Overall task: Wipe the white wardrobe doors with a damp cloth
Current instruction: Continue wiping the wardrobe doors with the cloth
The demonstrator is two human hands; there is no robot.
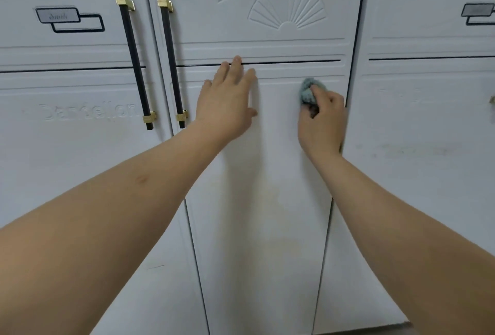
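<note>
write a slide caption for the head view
Right hand wipes the middle wardrobe door with a cloth; left hand braces it.

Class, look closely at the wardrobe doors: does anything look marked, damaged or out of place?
Yes. Faint greyish smudges streak the right door beyond the right hand holding the cloth. A yellowish patch stains the middle door below both hands, and a short dark scratch marks the left door. The handles look intact.

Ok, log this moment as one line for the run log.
left hand: flat on middle door | right hand: grips cloth, pressed on the same door | left door: untouched
</note>
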